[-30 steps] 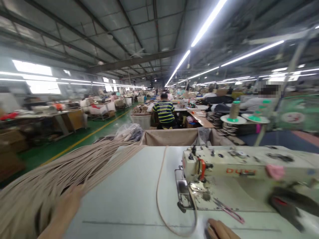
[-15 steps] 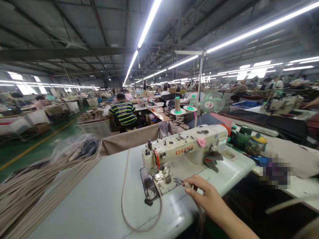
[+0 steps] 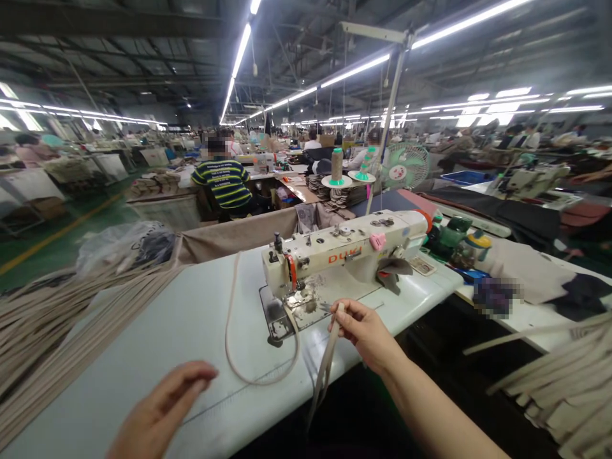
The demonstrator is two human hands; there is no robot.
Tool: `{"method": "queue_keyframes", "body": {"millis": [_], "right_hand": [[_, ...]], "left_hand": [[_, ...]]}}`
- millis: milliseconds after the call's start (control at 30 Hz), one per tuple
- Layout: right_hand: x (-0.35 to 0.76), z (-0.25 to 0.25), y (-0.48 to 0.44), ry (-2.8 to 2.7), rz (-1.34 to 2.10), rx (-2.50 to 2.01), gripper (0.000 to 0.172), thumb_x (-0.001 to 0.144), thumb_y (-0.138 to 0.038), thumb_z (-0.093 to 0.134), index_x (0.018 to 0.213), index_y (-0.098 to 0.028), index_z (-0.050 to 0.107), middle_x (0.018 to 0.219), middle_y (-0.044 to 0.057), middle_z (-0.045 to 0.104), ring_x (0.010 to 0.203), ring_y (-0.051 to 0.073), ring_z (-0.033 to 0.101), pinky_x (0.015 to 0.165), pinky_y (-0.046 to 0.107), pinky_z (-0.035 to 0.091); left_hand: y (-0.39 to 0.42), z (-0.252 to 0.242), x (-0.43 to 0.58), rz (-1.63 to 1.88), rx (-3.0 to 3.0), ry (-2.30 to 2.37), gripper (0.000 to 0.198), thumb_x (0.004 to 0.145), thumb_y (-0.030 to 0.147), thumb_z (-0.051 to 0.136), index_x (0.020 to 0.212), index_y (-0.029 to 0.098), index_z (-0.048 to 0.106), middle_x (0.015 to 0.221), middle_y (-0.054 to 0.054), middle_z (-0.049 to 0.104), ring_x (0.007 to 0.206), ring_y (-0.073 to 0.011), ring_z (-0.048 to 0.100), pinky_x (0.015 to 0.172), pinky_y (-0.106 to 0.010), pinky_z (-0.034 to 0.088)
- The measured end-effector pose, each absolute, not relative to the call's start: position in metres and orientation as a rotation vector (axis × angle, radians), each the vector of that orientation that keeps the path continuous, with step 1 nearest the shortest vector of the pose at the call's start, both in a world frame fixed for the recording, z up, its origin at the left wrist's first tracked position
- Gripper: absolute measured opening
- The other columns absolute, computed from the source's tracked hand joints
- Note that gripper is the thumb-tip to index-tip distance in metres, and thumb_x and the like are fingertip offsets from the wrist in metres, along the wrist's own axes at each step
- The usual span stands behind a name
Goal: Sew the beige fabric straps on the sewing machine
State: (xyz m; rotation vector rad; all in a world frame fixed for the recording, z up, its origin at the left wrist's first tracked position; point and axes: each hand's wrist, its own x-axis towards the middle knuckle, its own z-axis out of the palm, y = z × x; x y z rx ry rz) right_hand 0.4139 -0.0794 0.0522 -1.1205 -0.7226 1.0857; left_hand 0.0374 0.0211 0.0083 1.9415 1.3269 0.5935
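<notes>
My right hand (image 3: 366,331) is closed in front of the sewing machine (image 3: 329,245), pinching a beige fabric strip (image 3: 326,363) that hangs down past the table's front edge. Pointed metal tips, like those of thread snips (image 3: 326,307), stick out from the same fingers; the rest of that tool is hidden. Over the white table (image 3: 143,319), my left hand (image 3: 160,405) is open and holds nothing, its fingers curved and the thumb slightly apart. Between the hands, another narrow strip (image 3: 228,338) runs from under the machine's needle area and curls in a loop on the tabletop.
Many long beige strips (image 3: 90,325) lie along the table's left side. More strips (image 3: 564,376) are stacked at the lower right. Thread cones (image 3: 337,167) and a green fan (image 3: 404,167) stand behind the machine. A co-worker in a striped shirt (image 3: 222,182) sits ahead.
My left hand has come into view at the lower left. The right hand has turned upward, and its strip now hangs in plain sight. The camera view has tilted down.
</notes>
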Motion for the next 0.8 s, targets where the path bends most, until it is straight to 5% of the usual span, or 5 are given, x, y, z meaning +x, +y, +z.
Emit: {"method": "queue_keyframes", "body": {"millis": [233,333,433,567,800], "right_hand": [[0.404,0.043,-0.078,-0.643,1.221,-1.080,0.049,0.065,-0.054,0.096,0.093,-0.020,0.075,0.077,0.002,0.069,0.076,0.018,0.068,0.065,0.024,0.053],[0.410,0.040,-0.080,-0.627,1.189,-1.093,0.049,0.065,-0.054,0.096,0.093,-0.019,0.075,0.079,0.002,0.069,0.076,0.017,0.067,0.065,0.024,0.052],[0.422,0.034,-0.083,-0.642,1.078,-1.140,0.047,0.066,-0.053,0.095,0.092,-0.019,0.076,0.080,0.001,0.065,0.073,0.015,0.062,0.065,0.023,0.049],[0.437,0.021,-0.086,-0.683,0.961,-1.216,0.047,0.069,-0.056,0.092,0.092,-0.019,0.076,0.073,-0.001,0.058,0.066,0.012,0.051,0.062,0.025,0.044],[0.443,0.005,-0.081,-0.667,0.862,-1.285,0.049,0.068,-0.061,0.089,0.084,-0.019,0.072,0.071,-0.002,0.056,0.067,0.014,0.048,0.065,0.027,0.042]], "left_hand": [[-0.035,-0.014,0.180,0.535,1.439,0.613,0.072,0.088,0.055,0.072,0.149,0.026,0.047,0.149,-0.012,0.055,0.140,-0.0286,0.050,0.123,-0.043,0.036],[-0.043,-0.022,0.204,0.441,1.474,0.498,0.052,0.091,0.048,0.070,0.135,0.023,0.060,0.123,-0.010,0.068,0.117,-0.0257,0.063,0.110,-0.039,0.047],[-0.043,-0.024,0.203,0.336,1.539,0.612,0.035,0.090,0.049,0.067,0.108,0.020,0.072,0.095,-0.007,0.070,0.090,-0.0228,0.066,0.080,-0.032,0.058],[-0.041,-0.020,0.194,0.289,1.635,0.812,0.037,0.087,0.047,0.065,0.112,0.022,0.073,0.103,-0.008,0.068,0.078,-0.0201,0.063,0.052,-0.024,0.055],[-0.041,-0.032,0.186,0.446,1.523,0.939,0.048,0.073,0.049,0.079,0.112,0.021,0.074,0.087,-0.004,0.056,0.076,-0.0195,0.058,0.051,-0.027,0.059]]}}
